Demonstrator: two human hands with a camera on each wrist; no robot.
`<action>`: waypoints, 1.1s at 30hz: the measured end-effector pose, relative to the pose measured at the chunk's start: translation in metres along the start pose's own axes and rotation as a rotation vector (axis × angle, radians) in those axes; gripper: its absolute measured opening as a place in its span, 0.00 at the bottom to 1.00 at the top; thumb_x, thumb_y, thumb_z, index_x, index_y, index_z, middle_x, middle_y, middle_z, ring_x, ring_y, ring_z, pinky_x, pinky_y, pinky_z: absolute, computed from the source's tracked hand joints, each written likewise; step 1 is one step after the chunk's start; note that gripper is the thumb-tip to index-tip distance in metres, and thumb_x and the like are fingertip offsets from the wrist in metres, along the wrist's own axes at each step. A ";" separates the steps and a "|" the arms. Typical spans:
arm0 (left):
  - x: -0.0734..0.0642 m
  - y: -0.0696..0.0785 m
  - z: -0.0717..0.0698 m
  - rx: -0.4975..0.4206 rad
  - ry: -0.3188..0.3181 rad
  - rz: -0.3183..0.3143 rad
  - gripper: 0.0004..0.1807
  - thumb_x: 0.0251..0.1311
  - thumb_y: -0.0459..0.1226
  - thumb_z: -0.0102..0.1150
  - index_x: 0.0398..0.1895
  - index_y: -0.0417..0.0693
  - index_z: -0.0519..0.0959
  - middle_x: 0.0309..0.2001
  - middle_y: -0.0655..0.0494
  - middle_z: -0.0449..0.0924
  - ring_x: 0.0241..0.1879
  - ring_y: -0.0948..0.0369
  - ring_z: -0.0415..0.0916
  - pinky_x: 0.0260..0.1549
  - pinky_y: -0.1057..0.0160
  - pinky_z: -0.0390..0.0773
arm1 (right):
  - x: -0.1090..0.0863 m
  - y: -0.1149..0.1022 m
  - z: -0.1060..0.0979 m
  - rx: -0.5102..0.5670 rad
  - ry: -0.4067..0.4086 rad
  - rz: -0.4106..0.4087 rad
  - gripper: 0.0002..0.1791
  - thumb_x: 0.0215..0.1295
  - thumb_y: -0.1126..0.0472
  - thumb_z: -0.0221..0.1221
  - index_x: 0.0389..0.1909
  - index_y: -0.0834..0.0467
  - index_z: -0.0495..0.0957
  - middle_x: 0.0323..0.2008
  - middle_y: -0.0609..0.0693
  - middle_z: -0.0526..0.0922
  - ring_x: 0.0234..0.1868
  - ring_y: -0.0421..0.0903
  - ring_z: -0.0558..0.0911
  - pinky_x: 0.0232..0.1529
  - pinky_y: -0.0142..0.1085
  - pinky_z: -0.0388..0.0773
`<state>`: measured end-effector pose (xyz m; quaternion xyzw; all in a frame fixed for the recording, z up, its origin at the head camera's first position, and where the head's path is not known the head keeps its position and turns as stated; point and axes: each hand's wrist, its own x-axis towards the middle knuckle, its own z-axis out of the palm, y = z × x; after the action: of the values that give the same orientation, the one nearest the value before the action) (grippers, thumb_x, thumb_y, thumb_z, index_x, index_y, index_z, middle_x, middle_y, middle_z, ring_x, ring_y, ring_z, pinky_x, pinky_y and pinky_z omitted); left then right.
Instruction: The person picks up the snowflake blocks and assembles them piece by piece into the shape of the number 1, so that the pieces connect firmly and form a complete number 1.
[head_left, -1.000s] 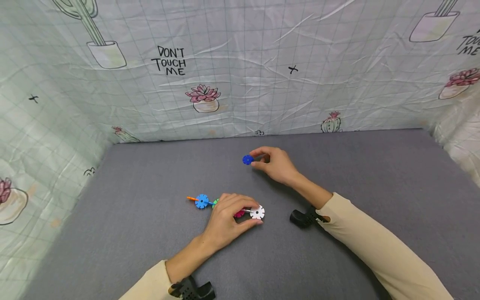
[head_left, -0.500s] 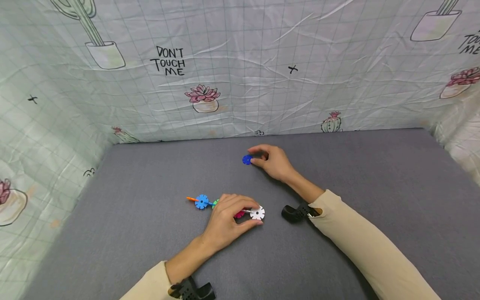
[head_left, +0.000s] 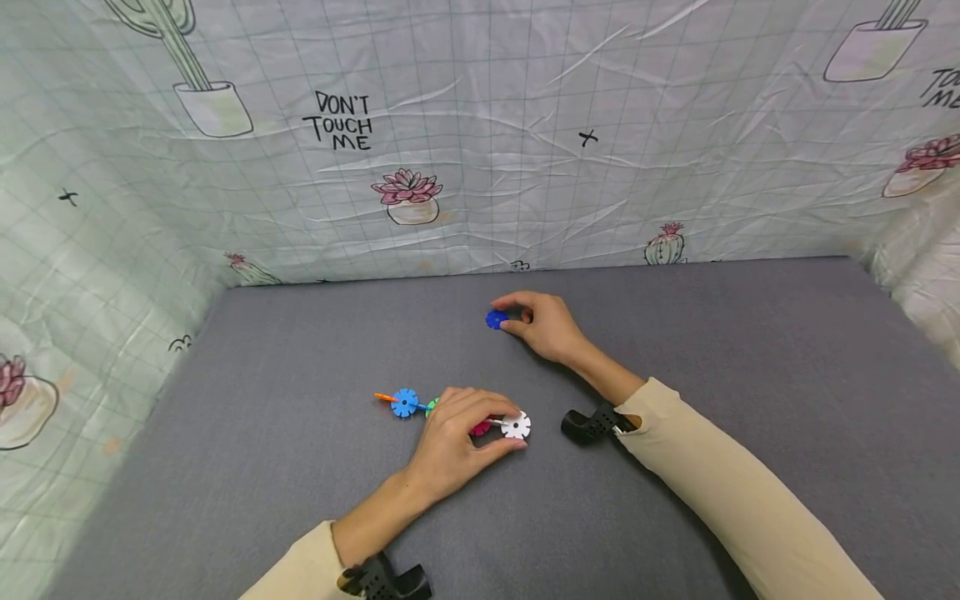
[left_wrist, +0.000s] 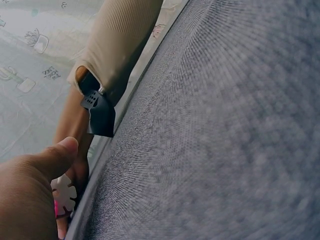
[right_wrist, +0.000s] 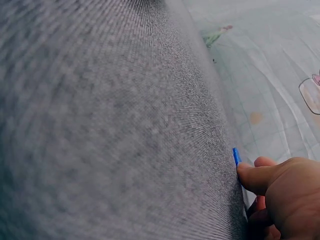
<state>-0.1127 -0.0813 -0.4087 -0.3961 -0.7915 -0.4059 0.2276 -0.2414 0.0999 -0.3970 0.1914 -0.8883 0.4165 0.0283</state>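
My left hand arches over a chain of interlocking notched plastic discs on the table, thumb and index finger at opposite edges of the white disc at its right end. A pink disc shows beneath the fingers. To the left emerge a bit of a green disc, a light blue disc and an orange disc seen edge-on. The hand hides the chain's middle. Farther back, my right hand pinches a single dark blue disc by its edge; in the right wrist view the blue disc shows at the thumb tip.
A grey cloth-covered table spreads beneath both hands. Behind it and at the sides hangs a pale printed curtain. Black wrist cameras sit on both forearms, near the beige sleeves.
My right thumb and index finger have moved in around the dark blue disc, and the right forearm has shifted a little left. The left hand and the chain stay put.
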 end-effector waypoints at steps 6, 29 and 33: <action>-0.001 0.000 0.000 -0.001 0.003 0.000 0.18 0.42 0.42 0.77 0.38 0.51 0.82 0.40 0.62 0.82 0.41 0.67 0.77 0.40 0.64 0.68 | 0.000 -0.004 -0.002 -0.001 0.000 -0.021 0.17 0.58 0.63 0.68 0.49 0.56 0.83 0.42 0.48 0.83 0.26 0.42 0.71 0.29 0.34 0.66; -0.001 0.001 0.000 -0.010 0.002 -0.005 0.18 0.43 0.41 0.77 0.38 0.51 0.82 0.40 0.62 0.82 0.41 0.66 0.77 0.40 0.63 0.68 | -0.008 -0.007 -0.009 -0.008 0.032 -0.021 0.12 0.58 0.61 0.67 0.44 0.54 0.85 0.29 0.47 0.82 0.30 0.41 0.79 0.32 0.35 0.74; -0.001 0.000 0.000 -0.007 0.002 -0.003 0.18 0.43 0.42 0.76 0.38 0.51 0.82 0.40 0.62 0.82 0.41 0.66 0.77 0.39 0.64 0.68 | -0.015 -0.009 -0.017 -0.012 0.037 -0.048 0.13 0.60 0.61 0.66 0.46 0.54 0.84 0.29 0.47 0.82 0.28 0.41 0.79 0.31 0.36 0.74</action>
<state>-0.1119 -0.0817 -0.4096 -0.3954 -0.7904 -0.4094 0.2266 -0.2264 0.1121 -0.3823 0.2045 -0.8853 0.4139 0.0557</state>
